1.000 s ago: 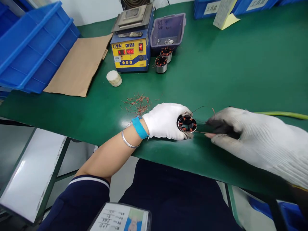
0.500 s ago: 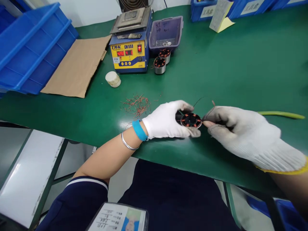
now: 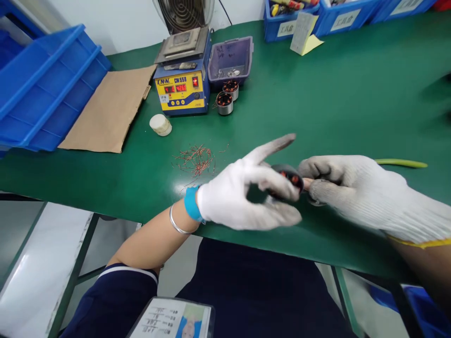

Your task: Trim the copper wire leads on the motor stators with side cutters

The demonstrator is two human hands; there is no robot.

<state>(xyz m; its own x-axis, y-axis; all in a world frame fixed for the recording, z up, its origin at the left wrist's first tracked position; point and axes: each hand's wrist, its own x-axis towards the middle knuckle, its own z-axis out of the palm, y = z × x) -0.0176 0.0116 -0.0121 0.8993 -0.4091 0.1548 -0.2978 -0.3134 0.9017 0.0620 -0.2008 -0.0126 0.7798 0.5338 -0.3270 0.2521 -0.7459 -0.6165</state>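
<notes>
A round motor stator (image 3: 291, 176) with copper windings, tilted and blurred, sits between my two gloved hands. My left hand (image 3: 259, 190) holds its left side with some fingers while one finger stretches up and away. At the stator's right edge, my right hand (image 3: 338, 185) has its thumb and fingers pinched together; what they hold is hidden. Left of my left hand lies a loose pile of copper wire bits (image 3: 197, 160). Two more stators (image 3: 224, 103) stand beside the solder pot unit.
The yellow and blue unit (image 3: 183, 91), a purple bin (image 3: 230, 58) and a white round container (image 3: 160, 125) stand behind. Cardboard (image 3: 109, 110) and a blue crate (image 3: 49, 89) lie left; blue tool boxes (image 3: 285, 29) line the back. A green-yellow stick (image 3: 401, 163) lies right.
My left hand has lifted a finger off the stator, and the stator has tilted towards my right hand. The whole view has shifted slightly.
</notes>
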